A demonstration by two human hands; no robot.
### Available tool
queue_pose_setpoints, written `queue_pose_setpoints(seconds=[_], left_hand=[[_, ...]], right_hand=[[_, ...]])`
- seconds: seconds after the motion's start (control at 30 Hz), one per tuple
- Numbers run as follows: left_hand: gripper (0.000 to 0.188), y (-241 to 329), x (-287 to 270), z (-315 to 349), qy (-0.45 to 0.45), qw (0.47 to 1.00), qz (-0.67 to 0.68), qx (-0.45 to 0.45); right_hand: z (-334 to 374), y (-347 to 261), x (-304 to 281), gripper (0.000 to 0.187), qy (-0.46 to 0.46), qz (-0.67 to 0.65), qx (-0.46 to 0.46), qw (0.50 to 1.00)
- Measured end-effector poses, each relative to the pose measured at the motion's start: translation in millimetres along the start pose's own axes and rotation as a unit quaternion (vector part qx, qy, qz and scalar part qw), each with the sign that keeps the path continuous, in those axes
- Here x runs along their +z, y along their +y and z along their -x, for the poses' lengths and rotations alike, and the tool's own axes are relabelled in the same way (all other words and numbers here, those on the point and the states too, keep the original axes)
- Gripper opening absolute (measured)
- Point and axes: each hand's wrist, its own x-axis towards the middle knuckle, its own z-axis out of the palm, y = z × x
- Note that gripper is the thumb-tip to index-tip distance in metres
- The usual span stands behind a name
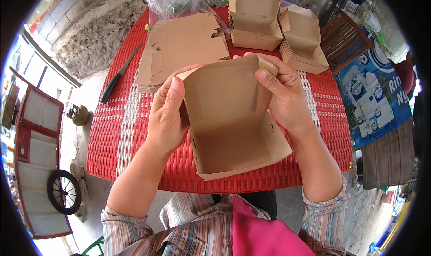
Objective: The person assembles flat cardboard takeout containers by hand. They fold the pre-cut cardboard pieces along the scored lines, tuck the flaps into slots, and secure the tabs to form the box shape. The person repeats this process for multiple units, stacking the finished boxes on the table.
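Observation:
A brown cardboard food box (233, 143) with its lid raised is held up between my two hands, above the near edge of the table. My left hand (168, 110) grips the left side of the lid, thumb at its upper corner. My right hand (287, 90) closes around the right lid corner, thumb pressed on the inside flap and fingers behind. Behind the box lies a pile of flat cardboard blanks (184, 45). Farther back on the right are two stacks of folded boxes, one taller (256, 29) and one lower (305, 45), their top lids up.
The red and white woven table (107, 139) carries a black-handled knife (119, 76) at left. A clear plastic bag (175, 2) sits at the far edge. A wooden chair (345, 40) stands at right near a blue banner (372, 94). A cart with a black wheel (64, 192) is at left.

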Motion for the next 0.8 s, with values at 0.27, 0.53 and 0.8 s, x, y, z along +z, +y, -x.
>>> queue_pose_setpoints(seconds=[0.27, 0.53, 0.8], left_hand=[[0.032, -8, -9, -5, 0.047, 0.998, 0.039, -0.009], [0.028, -10, 4, -4, 0.145, 0.984, -0.089, 0.054], [0.022, -13, -6, 3, 0.145, 0.984, -0.058, 0.085]], right_hand=[[3, 2, 1, 0.031, -0.027, 0.035, -0.013, 0.999], [5, -1, 15, 0.03, -0.028, 0.033, -0.01, 0.999], [20, 5, 35, 0.018, 0.062, 0.202, -0.105, 0.972]])
